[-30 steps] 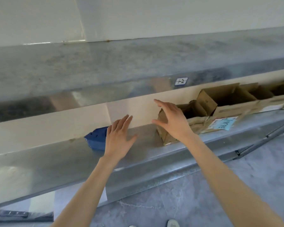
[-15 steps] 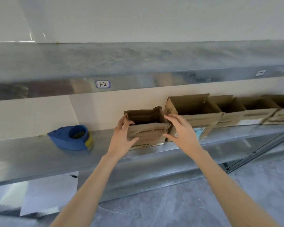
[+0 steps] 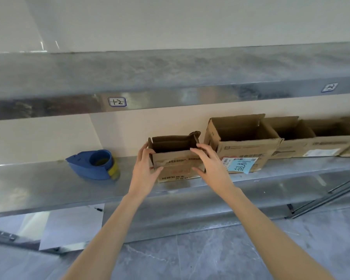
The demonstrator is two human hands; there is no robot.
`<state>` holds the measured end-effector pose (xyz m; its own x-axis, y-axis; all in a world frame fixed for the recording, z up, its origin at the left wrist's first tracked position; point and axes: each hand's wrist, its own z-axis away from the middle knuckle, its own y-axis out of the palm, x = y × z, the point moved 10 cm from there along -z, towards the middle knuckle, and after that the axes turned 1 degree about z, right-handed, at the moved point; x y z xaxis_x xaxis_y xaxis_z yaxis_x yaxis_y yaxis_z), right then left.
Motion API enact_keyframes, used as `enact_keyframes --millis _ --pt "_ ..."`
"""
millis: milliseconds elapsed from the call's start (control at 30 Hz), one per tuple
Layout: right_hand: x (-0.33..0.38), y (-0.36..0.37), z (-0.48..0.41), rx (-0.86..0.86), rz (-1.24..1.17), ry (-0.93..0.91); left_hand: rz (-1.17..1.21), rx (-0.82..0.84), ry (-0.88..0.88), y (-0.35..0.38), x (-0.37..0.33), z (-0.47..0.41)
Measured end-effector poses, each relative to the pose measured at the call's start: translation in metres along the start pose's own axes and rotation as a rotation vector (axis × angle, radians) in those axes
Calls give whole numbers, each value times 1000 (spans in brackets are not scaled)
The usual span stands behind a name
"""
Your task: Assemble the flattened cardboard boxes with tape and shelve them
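- The long steel shelf (image 3: 49, 186) carries a row of open brown cardboard boxes (image 3: 303, 138) along the wall at your right.
- The small open-topped cardboard box (image 3: 176, 160) stands at that row's left end, just beside its bigger neighbour (image 3: 240, 142).
- Your left hand (image 3: 144, 170) and right hand (image 3: 211, 164) clasp its two sides, fingers curled round the corners; you look to be shelving it. Next, likely nudge it square and let go.
- The blue tape dispenser (image 3: 93, 164) sits apart, to the left.
- The upper shelf's tag (image 3: 117, 102) reads "+2"; the neighbour's blue note (image 3: 241, 166) is handwritten and illegible.
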<state>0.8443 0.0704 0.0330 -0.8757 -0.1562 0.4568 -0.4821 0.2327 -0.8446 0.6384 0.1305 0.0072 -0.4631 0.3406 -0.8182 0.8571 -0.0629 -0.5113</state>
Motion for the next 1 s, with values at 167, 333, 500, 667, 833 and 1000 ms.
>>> enact_keyframes --millis 167,333,500,667,833,1000 --pt "-1 1 -4 -46 -32 34 -70 22 38 -5 -2 0" --pt "-15 2 0 -74 -49 152 -129 80 94 -3 -4 2" --pt "-18 13 1 42 -41 198 -208 125 75 -7 0 4" --pt "-17 11 -5 110 -68 257 -364 218 69 -16 -3 -1" --pt "-3 -1 -7 114 -65 236 -556 225 69 -32 -21 5" --pt "17 -18 3 156 117 167 -704 151 97 -45 -57 23"
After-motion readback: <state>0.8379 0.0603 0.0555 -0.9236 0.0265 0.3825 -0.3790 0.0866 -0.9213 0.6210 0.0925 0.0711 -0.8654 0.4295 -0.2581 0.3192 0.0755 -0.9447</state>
